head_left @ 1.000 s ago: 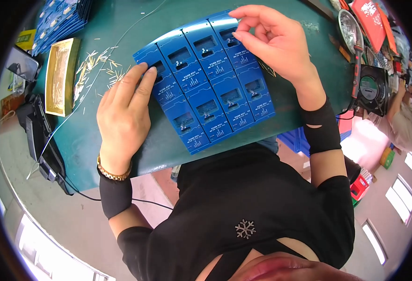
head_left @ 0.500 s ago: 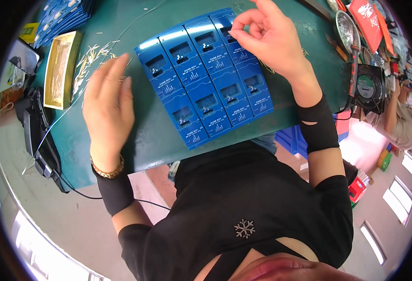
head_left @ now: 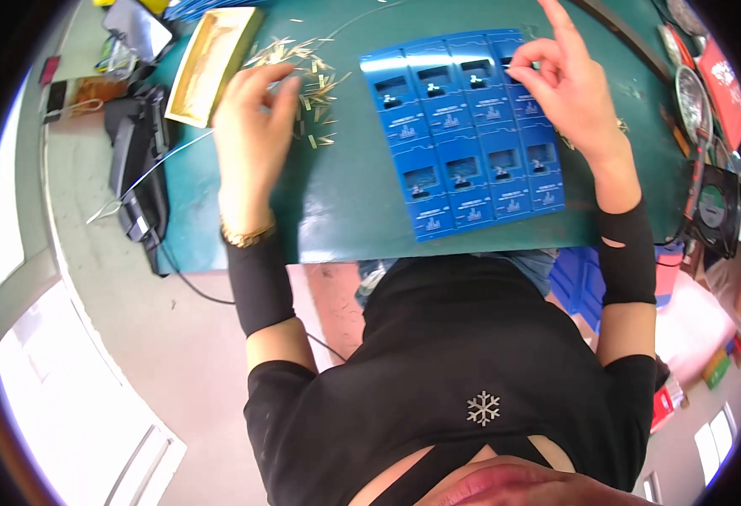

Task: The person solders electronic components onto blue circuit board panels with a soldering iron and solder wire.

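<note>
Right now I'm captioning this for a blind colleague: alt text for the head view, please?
A person's right hand is at the upper-right corner of a blue panel with rectangular cutouts on a green table; the left hand is by scattered thin pieces beside a yellow tray.

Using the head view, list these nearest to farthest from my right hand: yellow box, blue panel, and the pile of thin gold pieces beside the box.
1. Blue panel: by your right hand, mostly to its left.
2. Pile of thin gold pieces: left of the panel.
3. Yellow box: left of the pile.
</note>
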Tool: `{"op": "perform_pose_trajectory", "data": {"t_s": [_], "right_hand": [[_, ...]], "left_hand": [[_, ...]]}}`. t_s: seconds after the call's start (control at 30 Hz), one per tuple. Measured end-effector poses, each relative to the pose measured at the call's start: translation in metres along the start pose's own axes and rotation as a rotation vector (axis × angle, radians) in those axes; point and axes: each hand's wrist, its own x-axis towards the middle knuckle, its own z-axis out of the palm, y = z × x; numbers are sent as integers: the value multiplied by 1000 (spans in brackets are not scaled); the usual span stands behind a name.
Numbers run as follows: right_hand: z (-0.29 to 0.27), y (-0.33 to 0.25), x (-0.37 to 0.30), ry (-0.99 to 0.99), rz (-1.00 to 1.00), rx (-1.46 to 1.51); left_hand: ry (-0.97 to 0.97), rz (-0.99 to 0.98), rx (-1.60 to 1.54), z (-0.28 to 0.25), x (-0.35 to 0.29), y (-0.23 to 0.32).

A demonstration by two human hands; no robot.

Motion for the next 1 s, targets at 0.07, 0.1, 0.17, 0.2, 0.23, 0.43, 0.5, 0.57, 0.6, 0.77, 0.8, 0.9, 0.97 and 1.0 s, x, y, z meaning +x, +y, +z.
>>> {"op": "perform_pose_trajectory", "data": {"t_s": [0.07,0.1,0.17,0.2,0.23,0.43,0.5,0.57,0.6,0.77,0.8,0.9,0.97,1.0], "right_hand": [[9,17,2,20,-84,49],[6,20,3,-15,-200,-46],[6,28,3,-40,-237,-33],[5,30,2,-70,-267,-30],[4,29,-2,-67,-269,-29],[-10,17,-16,-100,-354,-441],[-20,14,-15,-20,-378,-453],[-36,23,-18,39,-215,-368],[-52,34,-23,95,-70,-267],[-99,92,-80,290,377,-144],[-94,95,-84,326,378,-76],[-85,86,-88,251,361,-120],[-80,85,-87,253,327,-186],[-79,86,-87,256,285,-241]], "left_hand": [[17,49,-61,9,1,-2],[14,88,-114,14,2,-5],[-15,118,-38,22,8,-4],[-14,176,24,25,11,-2],[-12,178,25,27,12,1],[-62,208,382,43,5,24],[-30,211,394,45,-2,18],[15,81,307,38,-3,10],[11,-31,192,33,0,8],[115,-10,-279,37,10,-5],[85,-11,-348,37,7,-9],[46,-70,-464,39,1,-6],[33,-102,-507,39,-2,-1],[2,-98,-519,38,-2,0]]}}
